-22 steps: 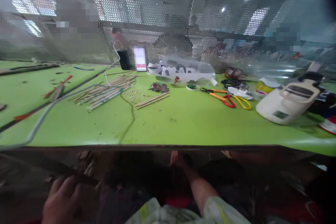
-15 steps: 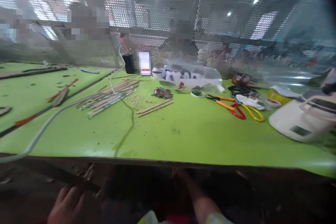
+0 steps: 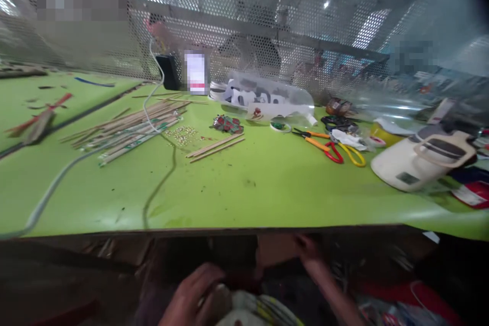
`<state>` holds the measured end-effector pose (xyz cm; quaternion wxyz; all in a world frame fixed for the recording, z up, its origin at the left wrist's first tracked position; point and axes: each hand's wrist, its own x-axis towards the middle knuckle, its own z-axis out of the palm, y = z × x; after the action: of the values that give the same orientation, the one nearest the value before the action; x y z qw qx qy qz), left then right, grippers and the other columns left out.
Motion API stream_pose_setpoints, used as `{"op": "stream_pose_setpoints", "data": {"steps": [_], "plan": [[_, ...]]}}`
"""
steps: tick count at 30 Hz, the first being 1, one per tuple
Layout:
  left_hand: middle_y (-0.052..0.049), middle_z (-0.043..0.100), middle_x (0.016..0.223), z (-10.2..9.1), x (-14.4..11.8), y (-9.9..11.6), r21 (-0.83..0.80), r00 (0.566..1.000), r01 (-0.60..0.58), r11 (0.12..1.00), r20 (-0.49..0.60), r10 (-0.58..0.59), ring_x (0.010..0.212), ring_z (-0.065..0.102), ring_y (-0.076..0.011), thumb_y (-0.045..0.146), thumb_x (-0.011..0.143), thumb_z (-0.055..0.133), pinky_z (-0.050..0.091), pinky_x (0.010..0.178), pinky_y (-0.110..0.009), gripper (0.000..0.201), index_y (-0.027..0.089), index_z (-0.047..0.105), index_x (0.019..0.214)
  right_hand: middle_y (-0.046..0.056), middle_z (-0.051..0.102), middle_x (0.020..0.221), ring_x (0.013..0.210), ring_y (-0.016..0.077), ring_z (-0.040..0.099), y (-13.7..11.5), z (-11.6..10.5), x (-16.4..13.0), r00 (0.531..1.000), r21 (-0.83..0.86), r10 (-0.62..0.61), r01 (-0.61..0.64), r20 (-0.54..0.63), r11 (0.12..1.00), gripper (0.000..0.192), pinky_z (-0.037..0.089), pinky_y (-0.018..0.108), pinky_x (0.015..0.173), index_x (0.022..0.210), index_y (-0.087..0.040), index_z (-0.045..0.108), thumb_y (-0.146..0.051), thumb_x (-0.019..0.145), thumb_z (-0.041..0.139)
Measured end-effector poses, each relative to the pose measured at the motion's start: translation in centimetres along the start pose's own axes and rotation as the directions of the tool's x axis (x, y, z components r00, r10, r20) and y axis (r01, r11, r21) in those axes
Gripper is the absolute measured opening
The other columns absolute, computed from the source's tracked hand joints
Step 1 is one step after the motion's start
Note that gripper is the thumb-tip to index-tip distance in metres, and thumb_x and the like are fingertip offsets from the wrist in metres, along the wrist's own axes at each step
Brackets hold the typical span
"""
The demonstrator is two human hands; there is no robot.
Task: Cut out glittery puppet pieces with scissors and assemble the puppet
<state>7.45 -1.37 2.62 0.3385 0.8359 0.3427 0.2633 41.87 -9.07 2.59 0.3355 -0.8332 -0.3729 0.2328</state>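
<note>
Now the left hand [image 3: 195, 293] had swung in by the shirt [image 3: 248, 310], fingers part-curled, hold unclear; the right hand [image 3: 308, 248], below the table [image 3: 267, 209] near a brown panel [image 3: 277, 249], was too dim to judge. Both were off the sticks [image 3: 133, 125].

left hand [image 3: 196, 293] near shirt [image 3: 248, 310] | right hand [image 3: 307, 248] perhaps at brown panel [image 3: 275, 250]

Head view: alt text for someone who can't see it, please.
The left hand and right hand show below the near edge of a green table, their grip unclear. On it are thin sticks, an orange-handled tool and a cream container with a handle.
</note>
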Motion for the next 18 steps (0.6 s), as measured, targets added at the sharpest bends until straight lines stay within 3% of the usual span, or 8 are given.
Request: {"op": "stream_pose_setpoints", "data": {"steps": [3,4,6,8,9,11,14,18], "plan": [[-0.007,0.078,0.099,0.7,5.5,5.3,-0.214,0.972,-0.091,0.973,0.192,0.133,0.093,0.073,-0.0195,0.027,0.098,0.045,0.059,0.085,-0.028,0.031,0.026,0.075,0.103,0.01,0.079,0.09,0.089,0.0318,0.073,1.3,-8.0,-3.2,0.996,0.014,-0.003,0.001,0.087,1.0,0.034,0.059,0.04,0.081,0.081,-0.021,0.081,-0.052,0.082,0.068],[-0.008,0.078,0.101,0.5,7.2,6.7,-0.262,0.955,-0.101,0.96,0.246,0.168,0.096,0.073,-0.0204,0.029,0.097,0.046,0.058,0.087,-0.029,0.03,0.022,0.075,0.104,0.01,0.08,0.095,0.093,0.0326,0.073,1.5,-11.1,-4.4,0.995,0.022,-0.025,0.023,0.099,1.0,0.04,0.058,0.041,0.084,0.084,-0.021,0.082,-0.057,0.082,0.065],[-0.008,0.077,0.107,-0.3,10.0,9.0,-0.298,0.931,-0.012,0.954,0.345,0.12,0.099,0.072,-0.0216,0.03,0.099,0.044,0.057,0.092,-0.032,0.034,0.018,0.071,0.115,0.01,0.079,0.105,0.102,0.0326,0.071,1.2,-17.0,-6.5,0.961,-0.013,-0.095,0.102,0.259,0.995,0.041,0.055,0.041,0.091,0.096,-0.021,0.083,-0.057,0.084,0.066],[-0.012,0.072,0.125,-1.0,11.6,10.7,-0.28,0.911,-0.036,0.959,0.386,0.147,0.117,0.066,-0.0253,0.031,0.101,0.044,0.051,0.104,-0.038,0.037,0.015,0.067,0.125,0.01,0.079,0.107,0.108,0.033,0.07,0.1,-21.5,-7.8,0.965,-0.066,-0.147,0.165,0.215,0.984,0.036,0.052,0.041,0.097,0.095,-0.023,0.083,-0.055,0.085,0.069],[-0.014,0.067,0.134,-1.3,12.0,11.4,-0.273,0.865,-0.092,0.958,0.454,0.213,0.123,0.063,-0.0266,0.034,0.101,0.045,0.048,0.108,-0.039,0.041,0.013,0.063,0.132,0.009,0.079,0.107,0.111,0.0333,0.069,-0.7,-23.1,-8.1,0.965,-0.085,-0.179,0.198,0.191,0.976,0.035,0.05,0.042,0.101,0.094,-0.024,0.083,-0.055,0.084,0.07],[-0.013,0.068,0.133,-1.9,11.9,12.9,-0.295,0.803,-0.153,0.943,0.519,0.293,0.119,0.065,-0.0262,0.037,0.1,0.051,0.049,0.105,-0.037,0.041,0.014,0.064,0.131,0.008,0.08,0.105,0.11,0.0321,0.069,-2.7,-24.9,-8.1,0.964,-0.117,-0.238,0.252,0.121,0.961,0.033,0.049,0.041,0.102,0.094,-0.026,0.083,-0.055,0.084,0.071],[-0.013,0.072,0.123,-2.6,11.0,15.0,-0.213,0.693,-0.338,0.917,0.603,0.396,0.109,0.069,-0.0275,0.036,0.102,0.05,0.052,0.094,-0.037,0.037,0.016,0.066,0.129,0.006,0.08,0.102,0.098,0.0277,0.072,-6.2,-25.6,-7.1,0.93,-0.134,-0.367,0.365,0.011,0.921,0.032,0.053,0.038,0.093,0.095,-0.027,0.082,-0.055,0.084,0.072],[-0.009,0.074,0.103,-3.8,10.2,16.3,-0.078,0.686,-0.453,0.888,0.606,0.403,0.089,0.07,-0.0229,0.03,0.104,0.042,0.049,0.076,-0.031,0.03,0.017,0.069,0.109,0.005,0.078,0.092,0.082,0.0202,0.071,-10.9,-25.0,-5.5,0.904,-0.024,-0.426,0.426,-0.025,0.905,0.024,0.053,0.029,0.072,0.092,-0.025,0.082,-0.046,0.081,0.078]]}}
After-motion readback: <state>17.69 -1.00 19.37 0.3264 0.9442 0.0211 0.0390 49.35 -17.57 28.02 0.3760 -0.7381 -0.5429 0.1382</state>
